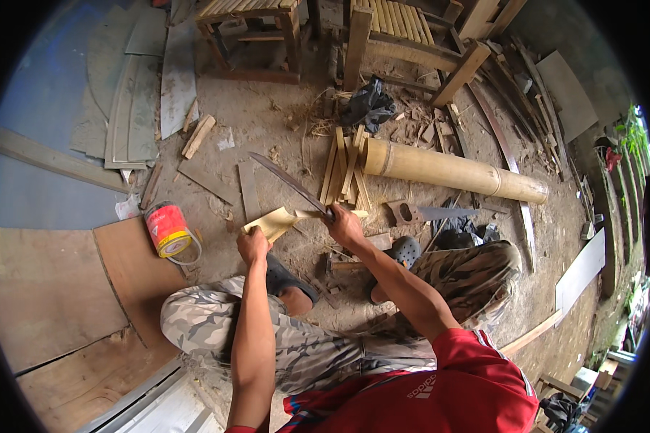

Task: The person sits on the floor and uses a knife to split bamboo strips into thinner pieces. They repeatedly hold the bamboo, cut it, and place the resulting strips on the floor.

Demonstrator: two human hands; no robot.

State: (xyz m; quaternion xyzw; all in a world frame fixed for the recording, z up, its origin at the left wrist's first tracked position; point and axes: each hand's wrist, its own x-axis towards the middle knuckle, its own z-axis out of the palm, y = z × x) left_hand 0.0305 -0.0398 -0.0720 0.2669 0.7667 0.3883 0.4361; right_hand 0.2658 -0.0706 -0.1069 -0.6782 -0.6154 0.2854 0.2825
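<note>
My left hand (253, 247) is closed on the near end of a pale split piece of bamboo (277, 220), with its curved inner side showing. My right hand (345, 228) is wrapped round the handle of a machete (290, 180). Its long dark blade slants away to the far left, beyond the bamboo piece and apart from it. Most of the handle is hidden by my fingers. Just past my right hand lies a bundle of split bamboo strips (345, 167). A thick bamboo pole (448, 171) stretches to the right from the bundle.
A handsaw (430, 212) lies right of my right hand, near a black plastic bag (461, 234). A red and yellow bucket (169, 231) stands at the left. Bamboo-slatted wooden furniture (397, 25) stands at the far side. Boards (141, 108) and wood scraps cover parts of the dirt floor.
</note>
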